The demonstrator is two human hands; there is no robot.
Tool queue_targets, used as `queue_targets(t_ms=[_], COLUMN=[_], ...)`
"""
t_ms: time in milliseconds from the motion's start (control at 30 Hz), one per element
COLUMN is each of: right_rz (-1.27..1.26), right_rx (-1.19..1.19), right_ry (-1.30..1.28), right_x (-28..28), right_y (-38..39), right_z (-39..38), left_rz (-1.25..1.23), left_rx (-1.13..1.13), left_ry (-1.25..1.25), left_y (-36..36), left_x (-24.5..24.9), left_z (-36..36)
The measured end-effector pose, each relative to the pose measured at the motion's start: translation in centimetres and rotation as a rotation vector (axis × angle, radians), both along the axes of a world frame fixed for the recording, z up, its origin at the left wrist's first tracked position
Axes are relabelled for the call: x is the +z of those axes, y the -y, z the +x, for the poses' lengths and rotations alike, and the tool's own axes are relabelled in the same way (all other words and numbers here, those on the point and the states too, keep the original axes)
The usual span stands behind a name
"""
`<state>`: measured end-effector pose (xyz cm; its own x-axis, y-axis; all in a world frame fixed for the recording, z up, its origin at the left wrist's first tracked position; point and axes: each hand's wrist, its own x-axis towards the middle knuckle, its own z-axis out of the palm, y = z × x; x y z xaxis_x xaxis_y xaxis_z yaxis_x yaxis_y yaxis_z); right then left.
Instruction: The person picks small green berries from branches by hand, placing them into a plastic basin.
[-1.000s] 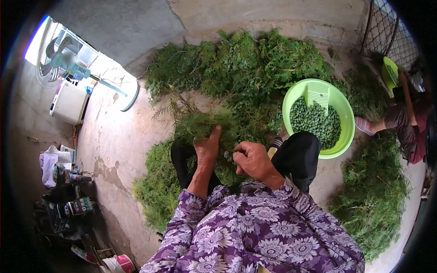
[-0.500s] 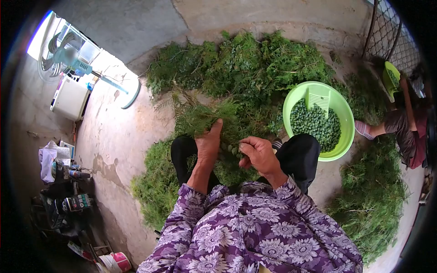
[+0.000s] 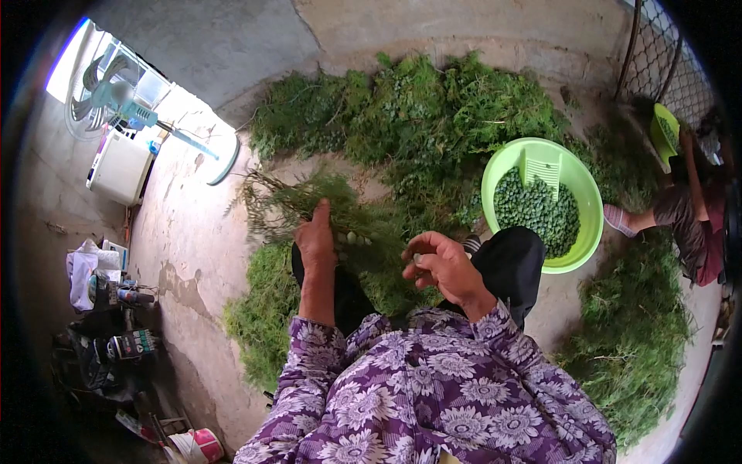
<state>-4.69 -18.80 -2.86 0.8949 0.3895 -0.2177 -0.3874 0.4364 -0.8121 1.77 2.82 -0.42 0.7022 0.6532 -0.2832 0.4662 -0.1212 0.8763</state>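
Observation:
My left hand (image 3: 315, 241) is closed around a bunch of feathery green conifer sprigs (image 3: 305, 203), thumb on top, their tips fanning up and to both sides. A few pale green cones (image 3: 353, 238) hang from the bunch beside the fingers. To the right, my right hand (image 3: 447, 267) has its fingers curled, apart from the bunch, with a small pale green cone (image 3: 418, 258) between thumb and fingers. Near my right knee stands a light green basin (image 3: 593, 209) with a ribbed washboard, holding many small round green cones (image 3: 533, 209).
Cut conifer branches lie in a heap (image 3: 433, 108) along the wall, with piles (image 3: 267, 309) at left and right (image 3: 626, 332). A standing fan (image 3: 116, 97) is at upper left. At right, another person's leg (image 3: 657, 213) shows near a second green basin (image 3: 663, 135).
My left hand has moved left with the sprigs, away from my right hand. The right hand has shifted slightly, its fingers a little looser, and the cone in them now shows.

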Motion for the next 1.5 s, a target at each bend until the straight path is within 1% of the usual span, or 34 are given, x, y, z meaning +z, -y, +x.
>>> queue_targets(t_ms=[33,100,133,167,200,233,300,333,400,467,533,567,600,633,700,733,800,833,867,933,967,1000,1067,1133,1200,1233,1300,1333,1400,1433,1500], right_rz=[0.019,0.036,-0.011,-0.059,-0.06,-0.072,-0.084,-0.118,-0.168,-0.533,-0.553,-0.56,-0.563,-0.567,-0.549,-0.548,-0.547,-0.545,-0.542,-0.513,-0.457,-0.452,-0.423,-0.424,-0.297,-0.293,-0.167,-0.163,-0.317,-0.314,-0.311], right_rx=[-0.002,-0.008,0.034,0.077,0.075,0.051,0.027,-0.018,-0.111,-0.226,-0.139,-0.166,-0.187,-0.239,-0.284,-0.321,-0.3,-0.334,-0.357,-0.464,-0.452,-0.461,-0.335,-0.333,-0.028,-0.033,-0.015,-0.02,-0.272,-0.276,-0.361], right_ry=[-0.015,-0.028,0.013,0.054,0.053,0.068,0.083,0.124,0.16,0.488,0.496,0.512,0.531,0.5,0.526,0.502,0.512,0.516,0.504,0.568,0.604,0.598,0.535,0.538,0.39,0.389,0.336,0.334,0.558,0.555,0.622], right_x=[0.0,-0.2,-0.5,-0.7,-0.7,-0.7,-0.8,-0.9,-1.6,-2.6,-1.8,-2.0,-2.2,-2.5,-3.1,-3.5,-3.7,-4.1,-4.4,-4.5,-4.6,-4.2,-3.3,-2.8,-2.0,-1.8,-1.6,-1.8,-2.4,-2.4,-2.2], right_y=[-0.4,-0.9,-1.0,-1.1,-1.2,-1.4,-2.0,-2.3,-2.7,-3.2,-2.8,-2.8,-3.0,-3.3,-3.8,-3.9,-4.2,-4.6,-5.1,-5.6,-5.7,-5.6,-5.5,-5.4,-5.0,-5.0,-5.1,-5.4,-5.8,-5.8,-5.6], right_z=[0.3,0.7,0.9,1.0,1.0,1.0,1.0,1.0,1.1,1.3,1.2,1.0,0.8,0.6,0.2,0.0,-0.2,-0.3,-0.5,-0.5,-0.4,-0.4,-0.5,-0.4,-0.1,-0.1,-0.2,-0.2,-0.1,-0.2,-0.4], left_rz=[0.001,0.018,0.016,0.022,0.027,0.027,0.039,0.04,0.133,0.07,-0.172,-0.149,-0.118,-0.108,-0.164,-0.153,-0.199,-0.289,-0.283,-0.235,-0.223,-0.216,-0.095,-0.051,-0.051,-0.047,-0.03,-0.026,-0.033,-0.03,-0.089], left_rx=[-0.002,-0.039,-0.042,-0.054,-0.065,-0.065,-0.121,-0.125,-0.097,-0.16,-0.215,-0.184,-0.147,-0.201,-0.168,-0.206,-0.288,-0.335,-0.357,-0.388,-0.373,-0.382,-0.332,-0.302,-0.401,-0.405,-0.34,-0.345,-0.363,-0.367,-0.431], left_ry=[0.001,0.117,0.119,0.065,0.01,0.01,0.198,0.197,-0.186,0.049,0.143,0.094,0.047,0.028,0.084,0.069,0.144,0.158,0.15,0.171,0.165,0.159,0.15,0.175,0.162,0.16,0.16,0.158,0.146,0.143,0.18], left_y=[0.4,1.6,1.2,0.5,0.4,0.7,1.8,2.1,3.8,2.1,2.5,2.8,3.0,3.0,3.0,3.3,4.0,4.3,4.5,4.9,4.1,4.2,4.3,3.6,3.0,3.2,4.0,3.9,3.5,3.5,3.8], left_x=[0.0,0.2,-0.4,-1.5,-1.4,-1.4,-0.7,0.8,3.1,-1.0,-0.9,-0.4,-0.1,-0.2,-0.6,-0.7,0.0,0.2,0.4,0.7,0.2,0.4,0.9,0.7,0.9,0.9,0.9,0.8,0.3,0.2,0.1], left_z=[-0.2,-0.8,-0.5,-0.1,0.0,-0.2,-0.8,-1.2,-1.7,-1.5,-1.7,-1.7,-1.7,-1.7,-1.6,-1.6,-1.7,-1.9,-2.0,-2.0,-1.5,-1.3,-1.3,-1.2,-1.5,-1.4,-1.5,-1.3,-0.8,-0.9,-0.9])
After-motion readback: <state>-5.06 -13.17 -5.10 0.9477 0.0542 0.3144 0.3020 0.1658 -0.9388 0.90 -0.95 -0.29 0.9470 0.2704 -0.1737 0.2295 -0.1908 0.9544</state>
